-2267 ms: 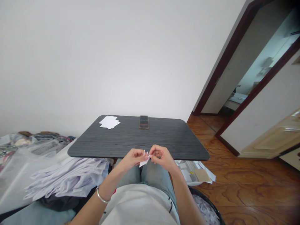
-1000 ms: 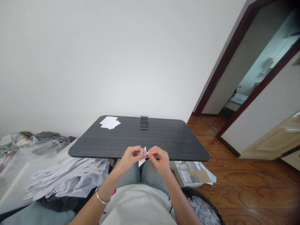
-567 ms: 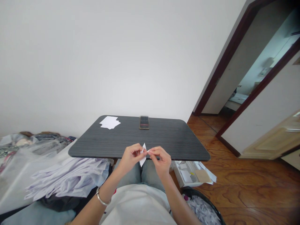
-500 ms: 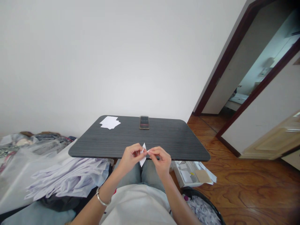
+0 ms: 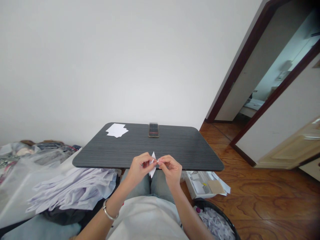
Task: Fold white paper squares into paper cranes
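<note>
A small folded piece of white paper (image 5: 152,172) is held over the front edge of the dark table (image 5: 175,148). My left hand (image 5: 141,166) pinches it from the left, and one pointed end sticks up past the fingers while another hangs below. My right hand (image 5: 171,168) is closed on the paper's right tip, thumb against forefinger. The fingertips of both hands nearly meet and cover the middle of the paper. A few white paper sheets (image 5: 116,130) lie at the table's back left, and a phone (image 5: 153,130) rests at the back edge.
Below the table on the right is a white box (image 5: 197,186) with papers. Nearer me, a black-rimmed bin (image 5: 217,221) holds many white paper pieces. Piled white cloth (image 5: 72,190) lies at left. A white wall (image 5: 140,63) stands behind the table, with a doorway at right.
The fingers of my right hand have shifted slightly at the paper's tip. Both hands keep their pinch, and the paper stays in nearly the same place.
</note>
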Available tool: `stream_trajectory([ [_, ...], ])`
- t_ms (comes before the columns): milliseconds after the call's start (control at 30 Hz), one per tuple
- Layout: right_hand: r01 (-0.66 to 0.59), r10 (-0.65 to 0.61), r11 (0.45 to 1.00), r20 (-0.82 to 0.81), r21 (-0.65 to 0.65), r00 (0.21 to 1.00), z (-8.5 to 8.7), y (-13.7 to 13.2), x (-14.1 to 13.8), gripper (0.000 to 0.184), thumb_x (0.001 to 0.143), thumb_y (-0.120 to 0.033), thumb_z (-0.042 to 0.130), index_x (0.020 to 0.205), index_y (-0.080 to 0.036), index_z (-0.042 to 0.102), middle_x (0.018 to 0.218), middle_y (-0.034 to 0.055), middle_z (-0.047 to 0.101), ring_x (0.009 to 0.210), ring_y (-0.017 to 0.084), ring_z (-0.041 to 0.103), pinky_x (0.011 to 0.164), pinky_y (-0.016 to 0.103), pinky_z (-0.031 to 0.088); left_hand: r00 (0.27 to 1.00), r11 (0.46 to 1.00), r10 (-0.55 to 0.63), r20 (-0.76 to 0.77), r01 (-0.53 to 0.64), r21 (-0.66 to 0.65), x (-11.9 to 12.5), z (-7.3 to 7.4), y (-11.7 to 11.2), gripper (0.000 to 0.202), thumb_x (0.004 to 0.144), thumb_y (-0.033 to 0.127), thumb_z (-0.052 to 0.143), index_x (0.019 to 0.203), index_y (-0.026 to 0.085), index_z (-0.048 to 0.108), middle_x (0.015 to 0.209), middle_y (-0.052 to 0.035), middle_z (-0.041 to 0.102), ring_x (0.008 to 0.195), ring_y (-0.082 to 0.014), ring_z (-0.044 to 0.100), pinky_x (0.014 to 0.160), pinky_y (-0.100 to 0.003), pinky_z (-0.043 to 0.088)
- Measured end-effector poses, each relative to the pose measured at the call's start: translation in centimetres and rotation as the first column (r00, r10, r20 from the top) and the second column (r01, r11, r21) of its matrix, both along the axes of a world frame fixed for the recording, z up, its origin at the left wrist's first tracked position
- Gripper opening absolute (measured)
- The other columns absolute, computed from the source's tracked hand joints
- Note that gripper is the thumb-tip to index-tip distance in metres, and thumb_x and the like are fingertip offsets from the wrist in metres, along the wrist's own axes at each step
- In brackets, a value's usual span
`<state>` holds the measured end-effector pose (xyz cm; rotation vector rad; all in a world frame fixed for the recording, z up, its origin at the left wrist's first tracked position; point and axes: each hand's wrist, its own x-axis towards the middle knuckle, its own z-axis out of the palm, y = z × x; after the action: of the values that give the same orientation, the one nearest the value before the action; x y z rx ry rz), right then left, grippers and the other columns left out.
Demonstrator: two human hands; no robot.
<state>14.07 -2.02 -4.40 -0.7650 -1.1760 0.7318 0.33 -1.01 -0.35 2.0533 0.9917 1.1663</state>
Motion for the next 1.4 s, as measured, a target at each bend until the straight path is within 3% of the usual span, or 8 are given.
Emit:
stream_trajectory([
  [367,0.044,-0.047,0.999,-0.148,-0.027,0.988,0.0,-0.5,-1.2,0.006,0.071,-0.019,0.065,0.065,-0.017,0.064,0.070,0.0014,0.059,0.053,0.010,0.052,0.040,0.020,0.039,1.000,1.000,-0.005,0.020,0.005,0.008,0.1,-0.5,0.1,0.019,0.077,0.028,0.057,0.070,0.013,0.066,0.060,0.0007,0.049,0.051,-0.0081,0.041,0.048,-0.019,0.031],
  [567,0.043,-0.064,0.995,-0.254,-0.087,0.965,-0.3,-0.5,-1.7,0.007,0.068,-0.020,0.068,0.066,-0.017,0.061,0.058,-0.0022,0.056,0.049,0.010,0.052,0.039,0.020,0.035,0.999,1.000,0.006,0.036,-0.006,-0.012,0.2,-0.4,0.1,0.017,0.077,0.027,0.058,0.070,0.013,0.066,0.060,0.0005,0.049,0.051,-0.0081,0.042,0.048,-0.019,0.031],
  [700,0.026,-0.071,0.989,-0.311,-0.149,0.948,-0.5,-0.5,-1.8,0.014,0.067,-0.021,0.069,0.077,-0.017,0.059,0.056,-0.0030,0.058,0.049,0.010,0.054,0.039,0.019,0.034,0.999,1.000,0.016,0.048,-0.015,-0.021,0.3,-0.5,0.2,0.018,0.077,0.028,0.058,0.070,0.013,0.066,0.059,0.0007,0.049,0.052,-0.0085,0.042,0.049,-0.020,0.031],
  [900,-0.037,-0.015,0.992,-0.413,-0.117,0.911,-0.1,-0.5,-1.9,0.031,0.068,-0.020,0.068,0.093,-0.021,0.052,0.057,-0.0066,0.053,0.048,0.009,0.051,0.041,0.017,0.032,0.997,0.998,-0.004,0.074,0.008,-0.060,0.4,-0.5,0.1,0.020,0.076,0.030,0.058,0.069,0.013,0.065,0.059,0.0014,0.047,0.052,-0.0083,0.040,0.049,-0.020,0.030],
  [1200,-0.152,0.073,0.980,-0.478,-0.129,0.875,0.6,-0.7,-2.0,0.036,0.070,-0.018,0.065,0.099,-0.025,0.044,0.059,-0.0085,0.049,0.044,0.006,0.040,0.040,0.016,0.027,0.984,0.970,-0.059,0.167,0.096,-0.222,0.4,-1.2,0.6,0.023,0.074,0.033,0.061,0.066,0.011,0.063,0.058,0.0032,0.042,0.051,-0.0072,0.035,0.048,-0.020,0.025],
  [1400,-0.156,0.066,0.968,-0.401,-0.196,0.914,0.2,0.0,-1.4,0.021,0.073,-0.031,0.063,0.089,-0.019,0.056,0.066,-0.0014,0.057,0.046,0.008,0.047,0.037,0.018,0.026,0.926,0.885,-0.078,0.371,0.235,-0.401,0.5,-1.4,0.6,0.027,0.069,0.036,0.064,0.063,0.011,0.058,0.056,0.0030,0.047,0.051,-0.0073,0.038,0.050,-0.020,0.027],
])
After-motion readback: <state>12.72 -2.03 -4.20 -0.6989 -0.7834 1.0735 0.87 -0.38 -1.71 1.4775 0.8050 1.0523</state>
